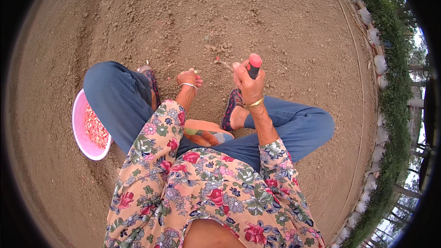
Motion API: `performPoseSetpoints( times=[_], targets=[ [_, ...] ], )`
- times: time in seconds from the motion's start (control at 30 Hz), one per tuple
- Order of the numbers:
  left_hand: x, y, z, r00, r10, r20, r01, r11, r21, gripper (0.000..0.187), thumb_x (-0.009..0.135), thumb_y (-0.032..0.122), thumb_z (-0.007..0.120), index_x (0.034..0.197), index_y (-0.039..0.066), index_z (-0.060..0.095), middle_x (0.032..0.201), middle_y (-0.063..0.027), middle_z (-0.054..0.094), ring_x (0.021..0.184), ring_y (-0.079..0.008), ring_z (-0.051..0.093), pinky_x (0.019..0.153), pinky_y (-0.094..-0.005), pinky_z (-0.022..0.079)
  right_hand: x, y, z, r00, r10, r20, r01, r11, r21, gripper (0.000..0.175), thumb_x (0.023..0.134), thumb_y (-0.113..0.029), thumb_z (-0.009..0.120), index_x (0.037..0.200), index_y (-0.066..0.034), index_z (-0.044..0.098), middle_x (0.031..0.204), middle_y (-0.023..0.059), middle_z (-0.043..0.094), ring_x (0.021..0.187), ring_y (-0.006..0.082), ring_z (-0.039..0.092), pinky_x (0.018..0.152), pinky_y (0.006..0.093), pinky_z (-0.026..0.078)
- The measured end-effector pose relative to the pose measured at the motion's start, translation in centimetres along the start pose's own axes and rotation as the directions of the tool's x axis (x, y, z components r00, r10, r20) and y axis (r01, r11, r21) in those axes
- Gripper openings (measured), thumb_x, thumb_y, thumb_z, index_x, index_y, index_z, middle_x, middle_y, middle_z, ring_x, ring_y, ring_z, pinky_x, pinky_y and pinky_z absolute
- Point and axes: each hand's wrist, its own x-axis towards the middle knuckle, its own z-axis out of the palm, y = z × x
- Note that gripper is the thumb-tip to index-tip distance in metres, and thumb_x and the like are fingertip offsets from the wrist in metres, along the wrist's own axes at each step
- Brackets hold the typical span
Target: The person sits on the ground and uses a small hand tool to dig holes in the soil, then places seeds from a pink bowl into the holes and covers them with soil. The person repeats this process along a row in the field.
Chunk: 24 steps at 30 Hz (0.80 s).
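My right hand [248, 82] is wrapped around the black and red handle [255, 66] of a small hand tool. Its thin metal shank [225, 64] reaches left from my fist, the tip low over the soil; the tip's exact form is too small to tell. My left hand [190, 78], with a bracelet at the wrist, is curled just above the ground between my feet. A small pale piece [195, 72] shows at its fingertips. Beside my left knee stands a pink plastic basin [78, 127], partly hidden by the leg, holding many pink and whitish seed-like pieces [94, 129].
Loose, crumbly brown soil [193, 13] spreads all around. Under me is a low seat [206, 134] with a printed picture. To the right, a hose or cord [358, 62] runs along the soil, before white bags [380, 64] and a strip of green plants [396, 75].
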Motion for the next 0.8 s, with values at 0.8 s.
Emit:
performPoseSetpoints(
  times=[0.8],
  targets=[
    [-1.0,0.3,0.3,0.999,-0.045,0.010,0.045,0.999,-0.011,0.023,0.093,0.019,0.052,0.087,-0.002,0.057,0.061,-0.0111,0.060,0.041,-0.0203,0.057,0.032,-0.0287,0.045,3.4,6.8,1.1,0.980,0.190,-0.063,-0.189,0.982,0.022,0.025,0.083,-0.014,0.065,0.063,-0.0090,0.050,0.049,-0.0024,0.045,0.040,0.0075,0.040,0.039,0.0262,0.030]
  ],
)
